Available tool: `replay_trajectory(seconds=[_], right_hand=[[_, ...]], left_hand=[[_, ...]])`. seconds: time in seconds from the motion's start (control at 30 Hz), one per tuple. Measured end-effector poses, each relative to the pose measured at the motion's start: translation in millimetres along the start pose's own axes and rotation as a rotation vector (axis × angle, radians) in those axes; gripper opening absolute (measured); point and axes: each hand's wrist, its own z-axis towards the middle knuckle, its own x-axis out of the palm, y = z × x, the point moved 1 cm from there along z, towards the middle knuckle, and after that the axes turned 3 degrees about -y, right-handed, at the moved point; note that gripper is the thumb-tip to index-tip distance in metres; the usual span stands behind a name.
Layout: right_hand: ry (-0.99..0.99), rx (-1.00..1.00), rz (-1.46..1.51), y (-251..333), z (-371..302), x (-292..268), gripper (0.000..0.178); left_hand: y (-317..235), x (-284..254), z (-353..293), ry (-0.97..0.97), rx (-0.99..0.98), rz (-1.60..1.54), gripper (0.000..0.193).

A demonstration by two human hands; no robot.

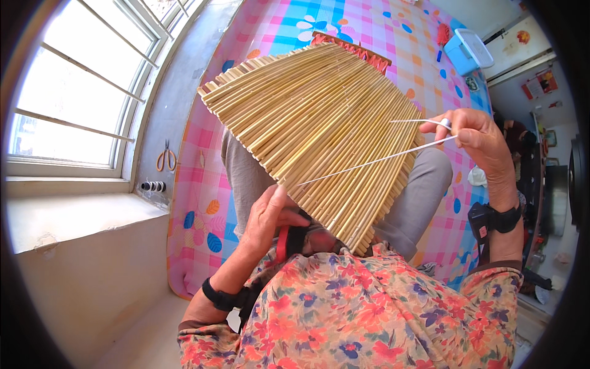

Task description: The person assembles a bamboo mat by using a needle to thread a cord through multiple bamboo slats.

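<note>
Across my lap lies a mat of straw stalks (307, 129), laid side by side in a broad, slanting panel. My left hand (267, 215) grips its near left edge, thumb on top and the other fingers partly hidden beneath. Raised beyond the right edge, my right hand (470, 132) pinches a white thread (381, 159), which stretches taut down to the stalks near my left thumb. A second length of white thread runs from the right fingers to the mat's right part. A white band (445, 124) sits around a right finger. Whether a needle is there, I cannot tell.
Scissors (166, 157) and dark thread spools (153, 186) lie on the ledge by the barred window at left. A colourful checked sheet (203, 246) spreads under my legs. A blue bin (465, 52) stands far right; a red-edged wooden piece (381, 61) lies behind the mat.
</note>
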Motion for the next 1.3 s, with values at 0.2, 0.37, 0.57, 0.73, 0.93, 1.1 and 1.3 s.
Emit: replay_trajectory(seconds=[0.2,0.37,0.57,0.73,0.93,1.1,1.3], right_hand=[[-0.102,0.195,-0.430,23.8,-24.9,-14.2,0.013],[-0.217,-0.345,-0.661,25.3,-19.3,21.9,0.011],[-0.060,-0.312,0.089,21.2,-4.2,64.1,0.008],[-0.030,-0.119,0.374,22.4,3.7,74.6,0.010],[0.000,-0.160,0.093,53.5,-4.0,72.3,0.007],[-0.045,-0.124,-0.011,57.0,-2.6,82.8,0.007],[-0.049,-0.147,-0.170,18.1,4.7,44.7,0.008]], left_hand=[[-48.0,0.6,-30.2,-0.136,0.170,0.543,0.011],[-92.4,25.2,-24.9,0.039,0.643,0.764,0.019],[-103.8,79.7,-9.7,0.378,0.581,0.595,0.033],[-110.5,77.1,-9.7,0.492,0.349,0.742,0.026],[-134.2,77.8,-4.9,0.298,0.969,0.632,0.018],[-138.1,92.9,-20.0,0.520,0.497,0.537,0.021],[-134.4,63.6,-22.6,0.177,0.648,0.393,0.011]])
